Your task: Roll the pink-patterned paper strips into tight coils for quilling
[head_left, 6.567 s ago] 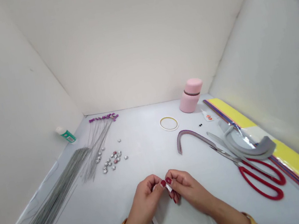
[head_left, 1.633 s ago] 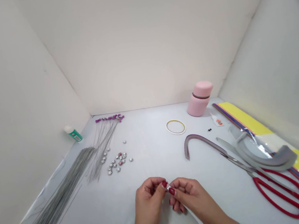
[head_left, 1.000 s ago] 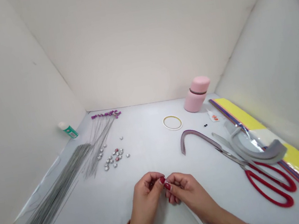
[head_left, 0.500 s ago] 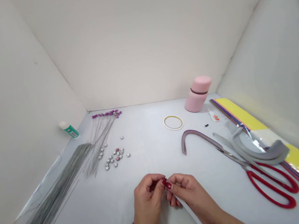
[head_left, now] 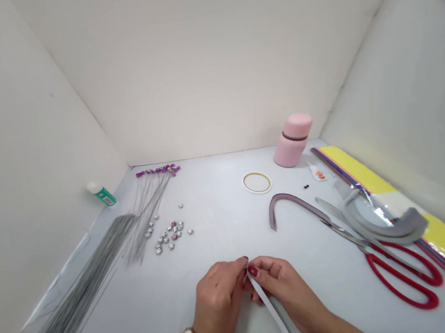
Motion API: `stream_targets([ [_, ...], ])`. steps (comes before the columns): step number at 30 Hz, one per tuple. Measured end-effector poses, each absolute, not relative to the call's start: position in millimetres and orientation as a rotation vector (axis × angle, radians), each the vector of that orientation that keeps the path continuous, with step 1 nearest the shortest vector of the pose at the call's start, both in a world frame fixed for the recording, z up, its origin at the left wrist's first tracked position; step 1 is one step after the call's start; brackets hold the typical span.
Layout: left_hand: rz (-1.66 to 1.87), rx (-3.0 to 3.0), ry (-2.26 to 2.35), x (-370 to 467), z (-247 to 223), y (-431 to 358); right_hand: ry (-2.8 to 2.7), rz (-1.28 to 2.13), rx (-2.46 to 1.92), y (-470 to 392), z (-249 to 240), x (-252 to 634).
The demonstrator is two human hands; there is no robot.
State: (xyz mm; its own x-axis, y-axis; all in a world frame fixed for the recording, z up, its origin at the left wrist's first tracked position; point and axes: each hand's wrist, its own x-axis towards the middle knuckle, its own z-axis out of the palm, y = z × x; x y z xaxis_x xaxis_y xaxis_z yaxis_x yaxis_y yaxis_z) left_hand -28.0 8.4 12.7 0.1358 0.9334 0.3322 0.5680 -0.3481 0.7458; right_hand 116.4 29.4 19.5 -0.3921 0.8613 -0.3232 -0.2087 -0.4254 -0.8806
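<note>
Left hand (head_left: 220, 294) and right hand (head_left: 288, 289), fingertips pinched together on the strip's upper end. One narrow, flat, pale paper-like strip (head_left: 276, 316), running down between the hands to the near edge of view.

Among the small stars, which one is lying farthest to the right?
The silver star standing apart, just right of the cluster; another lone star lies farther back, slightly left.

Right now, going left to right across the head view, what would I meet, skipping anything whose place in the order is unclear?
White-capped green tube → small silver stars → narrow tape ring → pink flask → red scissor handles.
</note>
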Motion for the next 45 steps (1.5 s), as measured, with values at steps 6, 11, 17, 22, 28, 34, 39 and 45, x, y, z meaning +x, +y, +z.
stream_targets([
  [6,1.084,1.852,1.366,-27,18,9,-0.983,1.821,-1.101,32,16,116],
  [11,1.146,1.29,1.332,-19,15,11,-0.992,1.806,-1.087,31,15,117],
  [17,1.166,0.933,1.172,-13,12,14,-1.083,1.774,-1.171,29,14,116],
  [22,1.095,0.87,1.188,-16,6,15,-1.183,1.724,-1.206,29,15,117],
  [28,1.114,0.986,1.309,-16,9,16,-1.295,1.643,-1.239,29,13,118],
  [34,1.092,1.039,1.384,-15,16,15,-1.291,1.672,-1.2,29,12,118],
  [39,1.056,1.238,1.463,-17,14,13,-1.261,1.69,-1.206,29,13,119],
  [45,1.142,1.898,1.465,-24,7,11,-1.165,1.733,-1.177,29,11,117],
])
